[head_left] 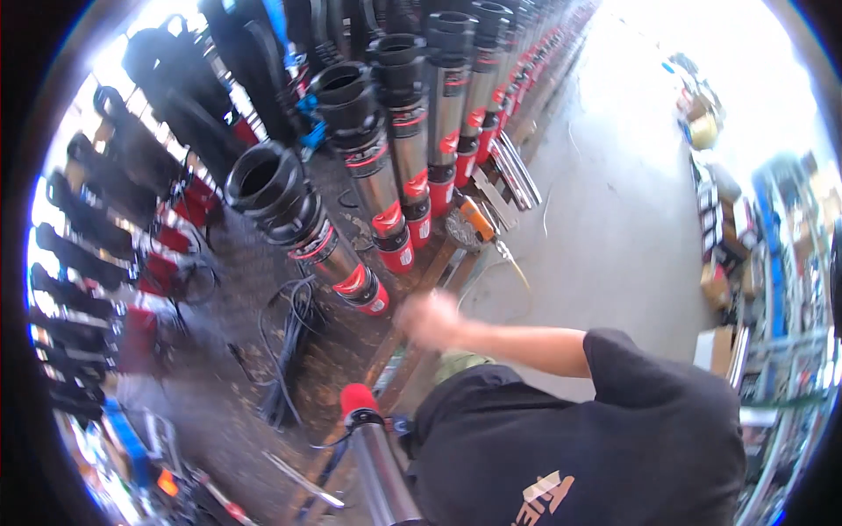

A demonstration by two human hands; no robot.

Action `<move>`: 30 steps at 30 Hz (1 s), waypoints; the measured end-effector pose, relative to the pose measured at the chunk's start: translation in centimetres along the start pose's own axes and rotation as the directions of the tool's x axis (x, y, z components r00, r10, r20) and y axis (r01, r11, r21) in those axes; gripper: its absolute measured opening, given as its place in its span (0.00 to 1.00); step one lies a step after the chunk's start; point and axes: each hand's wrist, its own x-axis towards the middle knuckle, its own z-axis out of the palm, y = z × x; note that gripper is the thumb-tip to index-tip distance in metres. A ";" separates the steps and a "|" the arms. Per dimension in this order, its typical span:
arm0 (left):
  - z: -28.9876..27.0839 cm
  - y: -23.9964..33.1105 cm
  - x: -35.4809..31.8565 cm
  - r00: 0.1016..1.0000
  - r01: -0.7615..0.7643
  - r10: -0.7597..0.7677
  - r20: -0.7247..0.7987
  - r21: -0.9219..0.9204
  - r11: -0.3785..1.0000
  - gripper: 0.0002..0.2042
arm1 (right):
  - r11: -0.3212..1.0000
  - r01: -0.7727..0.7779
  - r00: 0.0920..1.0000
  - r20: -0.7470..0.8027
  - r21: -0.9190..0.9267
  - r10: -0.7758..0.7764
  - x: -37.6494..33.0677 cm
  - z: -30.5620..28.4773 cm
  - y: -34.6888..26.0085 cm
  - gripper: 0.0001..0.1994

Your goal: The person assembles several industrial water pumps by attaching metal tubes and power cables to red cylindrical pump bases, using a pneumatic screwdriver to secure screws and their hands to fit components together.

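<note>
My right hand [427, 321] is smeared by motion, so its fingers cannot be made out. It hovers over the edge of the dark worktable [219, 351], beside the red base of the nearest steel cylinder [329, 259], which has a wide black open top. Whether the hand touches the base, I cannot tell. Close to my torso lies a steel tube [381, 469] with a red end cap [358, 401], running off the lower edge. My left hand is not in view.
More black-topped steel cylinders [408, 131] stand in a row going back. An orange tool [474, 219] with a pale cord lies near the table edge. Coiled black cable [289, 359] and a thin metal rod [303, 479] rest on the table. Stocked shelves [785, 263] line the right.
</note>
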 end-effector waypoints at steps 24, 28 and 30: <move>-2.7 -9.6 -4.9 0.699 0.501 -0.537 -0.472 -0.212 0.839 0.15 | 0.659 -0.677 0.736 -0.308 -0.328 0.603 6.7 -12.4 27.0 0.23; -4.0 -19.0 -15.2 0.252 0.812 -0.851 -0.461 -0.377 0.445 0.07 | 0.937 -0.325 0.751 -0.568 0.127 0.337 -1.2 -12.9 19.2 0.14; -5.0 -22.4 -16.1 0.196 0.960 -0.950 -0.244 -0.148 0.236 0.11 | 0.991 -0.067 0.830 -0.545 0.115 0.119 -3.3 -10.5 11.0 0.09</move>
